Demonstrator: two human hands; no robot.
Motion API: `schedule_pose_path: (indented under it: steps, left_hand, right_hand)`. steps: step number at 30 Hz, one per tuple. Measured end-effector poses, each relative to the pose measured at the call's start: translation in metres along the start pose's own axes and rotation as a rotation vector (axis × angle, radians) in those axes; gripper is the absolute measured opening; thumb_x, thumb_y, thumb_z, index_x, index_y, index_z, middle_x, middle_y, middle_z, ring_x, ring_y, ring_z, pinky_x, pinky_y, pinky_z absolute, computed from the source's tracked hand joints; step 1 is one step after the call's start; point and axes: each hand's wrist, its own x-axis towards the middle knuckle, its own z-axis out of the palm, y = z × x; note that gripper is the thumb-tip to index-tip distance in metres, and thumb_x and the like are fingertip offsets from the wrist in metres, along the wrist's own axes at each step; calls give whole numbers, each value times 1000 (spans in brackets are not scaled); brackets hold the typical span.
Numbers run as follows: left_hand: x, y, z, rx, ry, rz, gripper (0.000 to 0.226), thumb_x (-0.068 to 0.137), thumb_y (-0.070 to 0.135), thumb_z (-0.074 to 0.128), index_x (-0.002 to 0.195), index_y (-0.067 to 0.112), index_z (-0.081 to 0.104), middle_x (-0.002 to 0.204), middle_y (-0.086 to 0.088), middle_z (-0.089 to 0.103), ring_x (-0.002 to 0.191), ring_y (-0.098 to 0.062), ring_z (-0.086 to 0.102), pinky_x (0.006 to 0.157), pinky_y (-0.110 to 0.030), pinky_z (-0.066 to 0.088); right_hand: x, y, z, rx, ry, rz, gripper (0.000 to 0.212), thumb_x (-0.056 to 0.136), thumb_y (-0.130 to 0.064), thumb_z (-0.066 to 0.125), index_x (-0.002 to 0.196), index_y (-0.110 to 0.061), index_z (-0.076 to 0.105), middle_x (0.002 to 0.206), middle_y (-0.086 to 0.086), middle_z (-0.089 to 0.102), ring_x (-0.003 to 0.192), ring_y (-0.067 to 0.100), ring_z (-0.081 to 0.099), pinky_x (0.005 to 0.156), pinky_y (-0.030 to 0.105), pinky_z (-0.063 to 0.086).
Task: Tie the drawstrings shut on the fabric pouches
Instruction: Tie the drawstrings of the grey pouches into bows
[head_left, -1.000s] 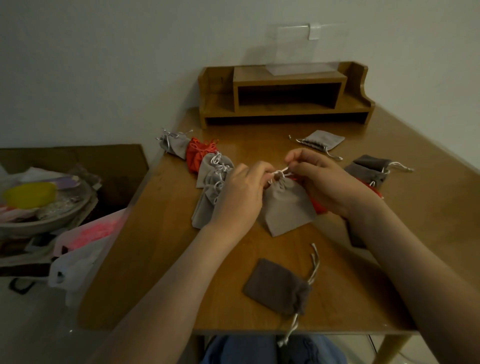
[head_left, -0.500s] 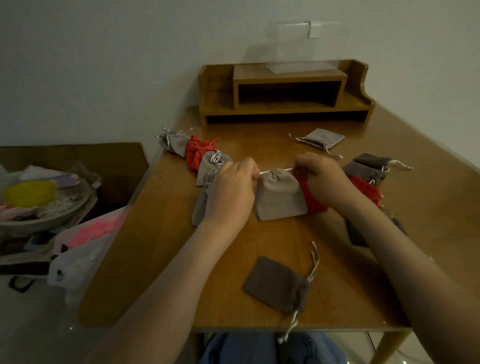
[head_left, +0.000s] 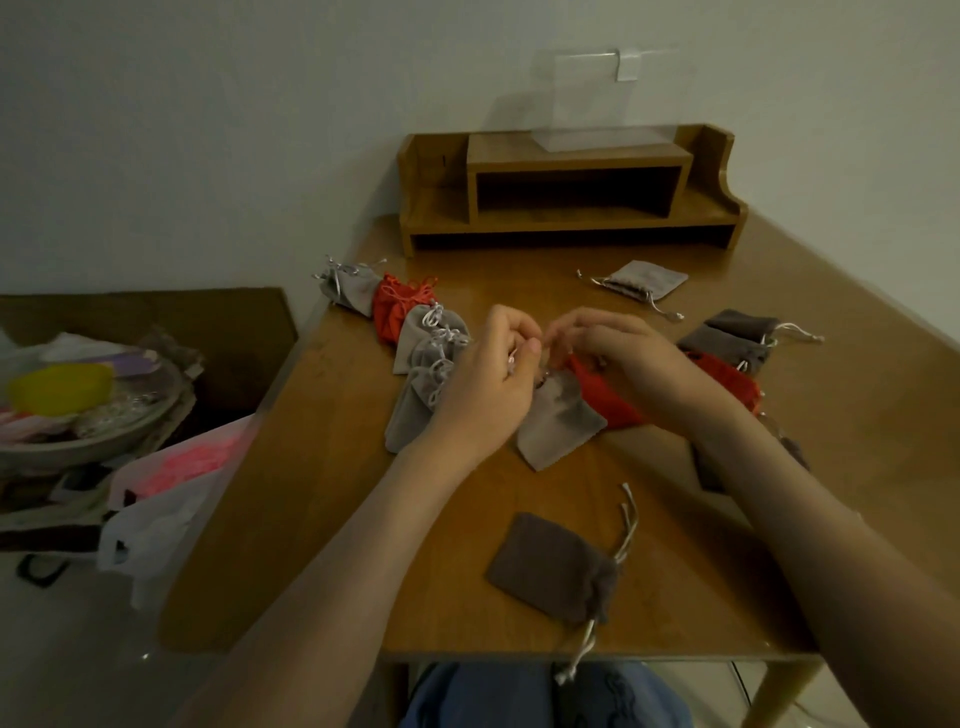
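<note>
A light grey pouch lies mid-table with its gathered mouth between my hands. My left hand pinches its pale drawstring at the left of the mouth. My right hand has curled fingers on the cord at the right, resting over a red pouch. A row of tied pouches, grey and red, lies to the left. A dark grey pouch sits near the front edge, cords loose.
A wooden desk shelf stands at the back of the wooden table. More pouches lie at the right: light grey, dark grey. A bowl of clutter and plastic bags sit left of the table.
Half a second ago my hands were pulling the drawstring ends apart, stretching the cord straight. Now both hands have come together over the pouch mouth, and the pouch has tilted.
</note>
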Motion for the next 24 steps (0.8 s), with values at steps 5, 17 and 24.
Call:
schedule_pose_path:
  steps: [5, 17, 24]
  left_hand:
    - [1, 0, 0, -9, 117, 69, 9, 99, 19, 49, 96, 15, 57, 75, 12, 57, 66, 0, 56, 58, -17, 42]
    - [3, -3, -5, 47, 231, 90, 19, 97, 17, 52, 115, 19, 56, 75, -4, 62, 65, -9, 56, 56, -22, 44]
    - [3, -6, 1, 131, 69, 41, 24, 100, 25, 46, 95, 9, 62, 82, 9, 45, 73, 1, 46, 64, -8, 35]
  right_hand:
    - [-1, -5, 6, -99, -49, -33, 7, 90, -13, 56, 93, -16, 62, 81, -8, 63, 68, -6, 60, 62, 10, 46]
    - [-1, -4, 8, -24, -25, -9, 8, 94, -13, 54, 89, -12, 60, 78, 6, 55, 64, 11, 53, 58, 18, 47]
    - [4, 0, 10, 188, 134, -74, 16, 87, -23, 59, 91, -7, 60, 78, 16, 48, 57, 19, 44, 52, 23, 41]
